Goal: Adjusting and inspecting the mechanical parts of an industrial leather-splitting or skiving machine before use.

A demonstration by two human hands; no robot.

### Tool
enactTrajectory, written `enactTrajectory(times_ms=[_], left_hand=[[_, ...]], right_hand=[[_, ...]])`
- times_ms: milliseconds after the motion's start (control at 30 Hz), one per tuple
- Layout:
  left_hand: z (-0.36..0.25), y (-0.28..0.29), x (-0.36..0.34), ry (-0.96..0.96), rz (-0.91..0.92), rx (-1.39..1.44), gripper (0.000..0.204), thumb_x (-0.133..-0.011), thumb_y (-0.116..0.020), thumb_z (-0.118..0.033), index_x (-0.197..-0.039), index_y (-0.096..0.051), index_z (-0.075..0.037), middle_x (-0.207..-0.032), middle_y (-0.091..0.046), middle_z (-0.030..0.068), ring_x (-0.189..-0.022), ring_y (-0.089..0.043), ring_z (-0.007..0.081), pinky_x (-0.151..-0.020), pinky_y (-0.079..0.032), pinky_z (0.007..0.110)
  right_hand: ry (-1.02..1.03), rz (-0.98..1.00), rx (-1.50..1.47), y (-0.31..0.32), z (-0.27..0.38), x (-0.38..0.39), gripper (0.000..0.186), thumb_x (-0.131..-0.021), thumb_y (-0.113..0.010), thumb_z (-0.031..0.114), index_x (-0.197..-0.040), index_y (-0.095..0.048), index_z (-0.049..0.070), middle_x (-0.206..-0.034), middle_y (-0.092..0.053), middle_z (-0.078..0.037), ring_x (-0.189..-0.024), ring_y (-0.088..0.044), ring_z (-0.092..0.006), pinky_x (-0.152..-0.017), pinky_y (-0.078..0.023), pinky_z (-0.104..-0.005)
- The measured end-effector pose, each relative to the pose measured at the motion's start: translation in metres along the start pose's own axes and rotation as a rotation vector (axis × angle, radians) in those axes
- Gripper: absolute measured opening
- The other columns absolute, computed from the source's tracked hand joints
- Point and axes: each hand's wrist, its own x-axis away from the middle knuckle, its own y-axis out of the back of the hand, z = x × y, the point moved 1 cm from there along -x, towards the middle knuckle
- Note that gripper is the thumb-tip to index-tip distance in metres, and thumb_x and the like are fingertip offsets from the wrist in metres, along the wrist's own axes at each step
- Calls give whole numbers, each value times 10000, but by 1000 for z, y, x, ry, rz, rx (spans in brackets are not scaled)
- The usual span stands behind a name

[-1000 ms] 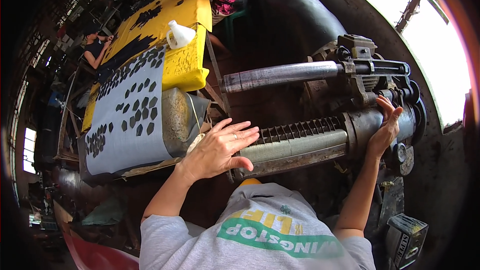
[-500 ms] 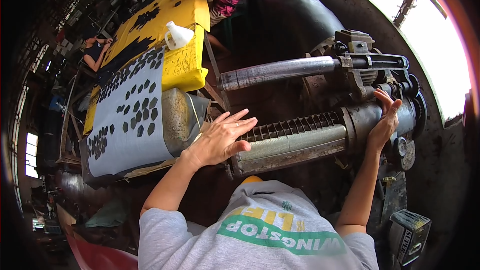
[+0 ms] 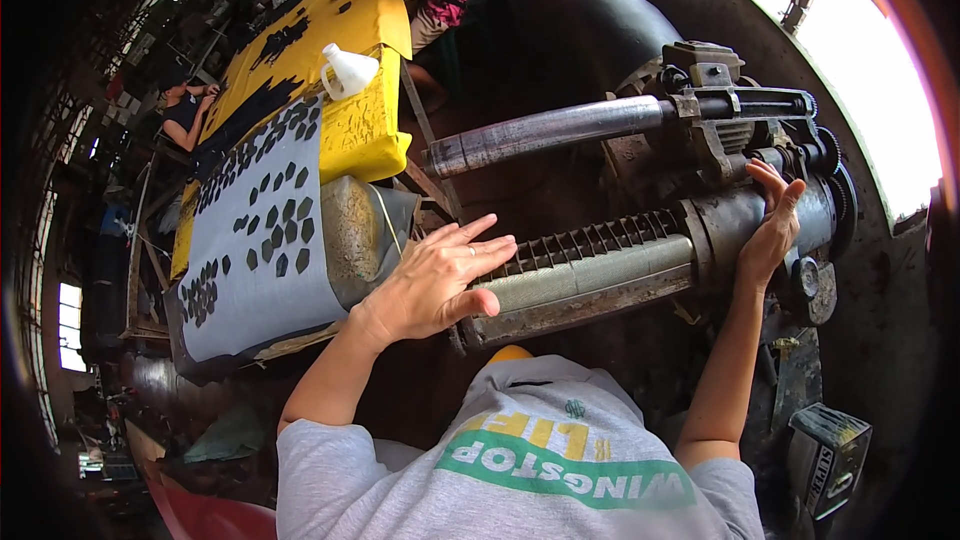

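A machine of worn grey metal lies in front of me, with a row of dark fins [image 3: 590,242] along a pale, curved strip [image 3: 590,270]. My left hand [image 3: 440,275] is open at the strip's left end, fingers stretched out and thumb apart, holding nothing. Whether its fingertips touch the fins I cannot tell. At the other end, my right hand [image 3: 772,225] lies against the round metal housing [image 3: 725,230]. Its fingers are spread and point upward, and nothing is in them.
Beyond the fins runs a smooth metal roller [image 3: 550,133]; gear wheels [image 3: 838,185] stand beside my right hand. Left, a grey sheet [image 3: 250,310] with several dark cut pieces covers a table, near a white jug [image 3: 348,72]. Two people work further back. A metal can [image 3: 828,460] stands low right.
The view has shifted slightly. Both hands stay in nearly the same places on the machine, and neither has taken hold of anything.
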Motion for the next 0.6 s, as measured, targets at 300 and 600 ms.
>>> enactTrajectory(times_ms=[300,600], left_hand=[[35,-1,-2,182,-124,166,902,-829,-187,-712,-1192,-550,30,-1211,-557,201,-1246,-420,338,-1047,-317,399],[24,3,-19,402,-135,678,321,-793,-722,-220,-1023,-669,-2,-912,-690,90,-866,-636,120,-793,-491,254]], right_hand=[[14,4,27,-1,1,-1,710,-990,-178,467,-928,-632,-75,-1099,-597,-184,-1116,-515,-247,-1050,-296,-351],[20,12,34,1,-3,-1,712,-991,-172,466,-927,-633,-72,-1087,-603,-184,-1116,-514,-245,-1050,-294,-349]])
